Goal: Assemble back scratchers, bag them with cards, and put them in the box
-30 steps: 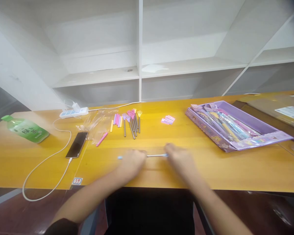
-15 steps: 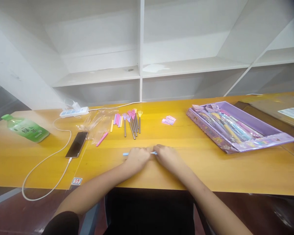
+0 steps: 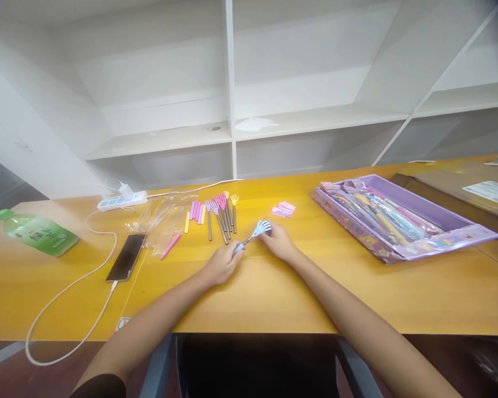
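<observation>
the left hand [image 3: 224, 264] is closed around the handle of a light-blue claw-headed stick with a thin metal rod [image 3: 248, 239], which slants up between the hands to its spread head beside the curled fingers of the right hand [image 3: 277, 241], though whether these grip it i cannot tell. beyond the stick and to its left lie pink, purple and yellow claw-headed sticks with dark rods [image 3: 222, 215]; beyond it to the right are small pink cards [image 3: 284, 209], and farther right, a lilac cardboard tray of wrapped sticks [image 3: 452, 243].
</observation>
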Tool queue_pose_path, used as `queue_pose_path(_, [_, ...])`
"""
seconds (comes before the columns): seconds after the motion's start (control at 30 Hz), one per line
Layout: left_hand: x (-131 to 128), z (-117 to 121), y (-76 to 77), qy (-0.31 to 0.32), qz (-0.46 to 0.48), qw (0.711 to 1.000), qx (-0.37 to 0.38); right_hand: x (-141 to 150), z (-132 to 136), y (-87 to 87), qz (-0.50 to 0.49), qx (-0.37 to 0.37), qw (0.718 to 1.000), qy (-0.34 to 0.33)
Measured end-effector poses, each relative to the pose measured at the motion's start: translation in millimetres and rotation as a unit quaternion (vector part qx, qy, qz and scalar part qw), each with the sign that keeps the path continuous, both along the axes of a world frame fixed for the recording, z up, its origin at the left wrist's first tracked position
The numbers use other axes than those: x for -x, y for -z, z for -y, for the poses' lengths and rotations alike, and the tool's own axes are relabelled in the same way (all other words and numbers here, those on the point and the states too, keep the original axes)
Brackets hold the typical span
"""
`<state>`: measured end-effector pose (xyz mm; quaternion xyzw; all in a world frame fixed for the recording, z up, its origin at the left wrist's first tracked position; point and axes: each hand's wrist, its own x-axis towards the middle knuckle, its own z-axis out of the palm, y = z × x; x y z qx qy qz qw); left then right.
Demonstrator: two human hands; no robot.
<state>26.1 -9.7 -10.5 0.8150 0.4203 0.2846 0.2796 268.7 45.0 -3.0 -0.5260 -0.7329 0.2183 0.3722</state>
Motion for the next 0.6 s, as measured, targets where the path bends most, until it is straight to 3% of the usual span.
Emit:
queue_pose_path(0.13, [7.2, -5.0, 0.7, 0.005, 0.076, 0.997, 0.032, -1.9, 15.4, 3.0, -0.007, -0.003, 0.993, -0.118])
queue_pose_path(0.23, [11.0, -9.0, 0.0, 0.021, 0.08, 0.996, 0.035, -2.4, 22.1, -1.4, -0.013, 0.024, 0.984, -0.174])
queue_pose_path(0.43, [10.8, -6.2, -1.1, 0.059, 0.031, 0.998, 0.019, 1.2, 22.6, 0.1, 0.009, 0.059, 0.979, -0.193])
queue_pose_path(0.6, [12.2, -5.5, -2.6, 0.055, 0.013, 0.998, 0.015, -1.1, 21.0, -3.9, -0.004, 0.067, 0.98, -0.185])
